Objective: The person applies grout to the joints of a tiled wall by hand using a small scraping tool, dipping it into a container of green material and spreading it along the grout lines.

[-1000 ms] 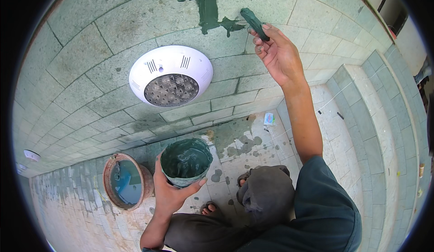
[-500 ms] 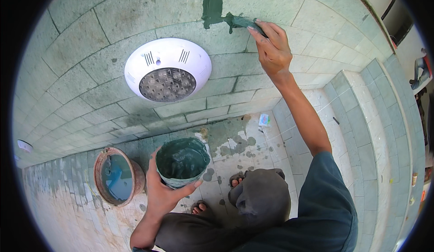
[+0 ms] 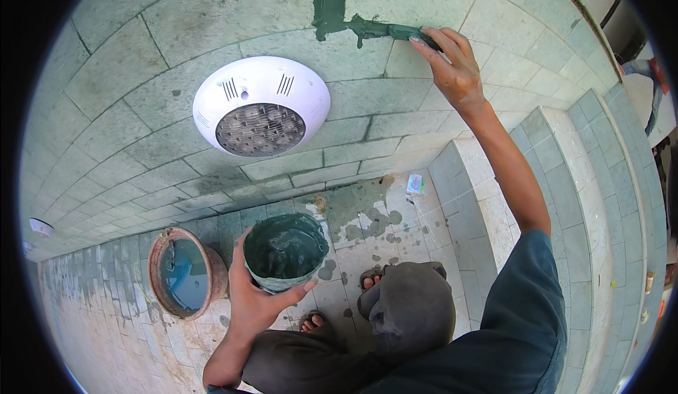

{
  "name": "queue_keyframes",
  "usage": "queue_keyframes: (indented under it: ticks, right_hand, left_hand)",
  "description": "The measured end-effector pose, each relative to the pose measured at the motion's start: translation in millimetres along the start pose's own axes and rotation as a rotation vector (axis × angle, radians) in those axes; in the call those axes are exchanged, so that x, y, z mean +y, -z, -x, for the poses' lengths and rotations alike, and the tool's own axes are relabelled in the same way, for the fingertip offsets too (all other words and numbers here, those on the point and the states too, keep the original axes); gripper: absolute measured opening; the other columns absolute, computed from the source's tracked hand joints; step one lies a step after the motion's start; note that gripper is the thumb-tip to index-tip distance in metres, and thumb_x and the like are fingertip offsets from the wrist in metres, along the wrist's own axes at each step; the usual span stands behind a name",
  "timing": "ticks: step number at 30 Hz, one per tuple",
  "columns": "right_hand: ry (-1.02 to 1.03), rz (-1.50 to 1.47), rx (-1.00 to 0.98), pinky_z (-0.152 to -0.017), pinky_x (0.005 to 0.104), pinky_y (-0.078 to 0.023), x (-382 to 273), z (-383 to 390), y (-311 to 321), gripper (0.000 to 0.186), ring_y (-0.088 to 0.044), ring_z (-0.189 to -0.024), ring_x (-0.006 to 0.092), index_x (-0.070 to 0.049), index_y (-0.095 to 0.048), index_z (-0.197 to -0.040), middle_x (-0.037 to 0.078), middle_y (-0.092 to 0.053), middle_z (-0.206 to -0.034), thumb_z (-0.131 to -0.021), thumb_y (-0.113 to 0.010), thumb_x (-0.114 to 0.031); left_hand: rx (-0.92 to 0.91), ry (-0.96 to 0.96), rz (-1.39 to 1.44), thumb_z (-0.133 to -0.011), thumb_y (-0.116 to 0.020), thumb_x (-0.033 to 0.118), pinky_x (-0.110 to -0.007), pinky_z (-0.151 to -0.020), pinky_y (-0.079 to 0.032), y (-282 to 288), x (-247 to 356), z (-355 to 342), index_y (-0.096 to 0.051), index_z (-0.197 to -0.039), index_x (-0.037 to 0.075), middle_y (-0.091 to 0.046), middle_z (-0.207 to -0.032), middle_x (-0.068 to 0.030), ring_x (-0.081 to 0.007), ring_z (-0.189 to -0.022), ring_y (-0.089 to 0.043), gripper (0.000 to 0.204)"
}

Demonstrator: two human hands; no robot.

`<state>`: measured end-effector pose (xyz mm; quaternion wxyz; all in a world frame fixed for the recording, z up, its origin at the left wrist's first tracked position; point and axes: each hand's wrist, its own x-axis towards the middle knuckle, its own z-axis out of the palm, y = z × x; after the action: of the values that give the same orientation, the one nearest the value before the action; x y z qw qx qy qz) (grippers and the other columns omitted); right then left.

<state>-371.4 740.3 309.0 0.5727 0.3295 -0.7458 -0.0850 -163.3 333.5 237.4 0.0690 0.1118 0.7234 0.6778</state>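
My left hand (image 3: 256, 302) is wrapped round a small tub (image 3: 282, 283) of dark green paste, held upright above my knees. At the tiled wall, my right hand (image 3: 458, 69) pinches a flat spreader (image 3: 413, 33) coated in the same green; its exact kind is hidden by paste and fingers. The spreader rests against a joint between pale green tiles. A thick band of green paste (image 3: 330, 2) runs down the wall to its left, with a thinner smear reaching from that band to the spreader.
A round white pool light (image 3: 233, 90) juts from the wall below the paste. On the floor at left stands a bucket (image 3: 217, 281) of bluish water. A small box (image 3: 415, 183) lies by the wall's foot. Tiled steps (image 3: 558, 139) rise at right. Another person (image 3: 657, 90) shows at the far right edge.
My right hand has slid the spreader to the right along the joint, and the green smear has grown longer. My left hand keeps the tub in the same place.
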Motion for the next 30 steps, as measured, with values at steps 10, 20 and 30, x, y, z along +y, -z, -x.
queue_keyframes:
  ticks: [10, 20, 30]
  right_hand:
    - [-0.133, -0.170, 0.063, -0.086, 0.0352, -0.056, -34.6, -9.8, 11.0, 0.051, -0.060, -0.107, 0.0291, -0.014, -0.074, -0.117, 0.007, -0.066, -0.119, -0.073, -0.069, 0.012]
    - [-0.180, -0.049, 0.146, -0.082, 0.0347, -0.056, -34.9, -12.7, -7.9, 0.046, -0.060, -0.103, 0.0302, -0.011, -0.074, -0.115, 0.010, -0.064, -0.115, -0.076, -0.069, 0.012]
    - [-0.448, -0.178, 0.134, -0.079, 0.0345, -0.052, -61.2, 6.2, -16.7, 0.042, -0.059, -0.094, 0.0277, -0.007, -0.073, -0.118, 0.012, -0.063, -0.113, -0.079, -0.070, 0.010]
  left_hand:
    - [0.012, -0.028, -0.004, -0.065, -0.092, 0.005, -0.036, -0.099, -0.052, -1.6, 0.6, 0.4, -0.038, -0.139, -0.003, -0.060, -0.126, -0.0164, -0.0228, -0.116, -0.063, 0.092]
    - [0.035, -0.020, 0.006, -0.065, -0.093, 0.007, -0.036, -0.098, -0.053, -0.7, 5.8, 4.6, -0.039, -0.139, -0.003, -0.061, -0.126, -0.0163, -0.0224, -0.115, -0.064, 0.091]
    - [-0.006, -0.035, 0.070, -0.066, -0.091, 0.003, -0.036, -0.099, -0.052, -3.3, 0.7, -2.3, -0.039, -0.140, -0.004, -0.061, -0.127, -0.0171, -0.0225, -0.115, -0.064, 0.090]
